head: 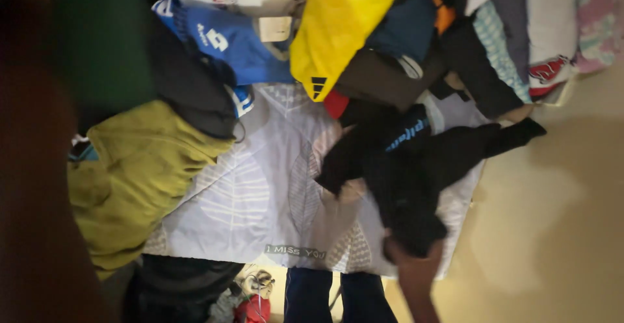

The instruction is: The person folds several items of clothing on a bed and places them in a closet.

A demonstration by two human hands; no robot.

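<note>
Right hand [398, 248], lower centre of frame, is closed on the black garment [416, 160]; its long axis runs up-right from the grip. Left hand not visible.

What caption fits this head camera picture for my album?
A right hand grips a black garment over a leaf-patterned sheet heaped with clothes.
</note>
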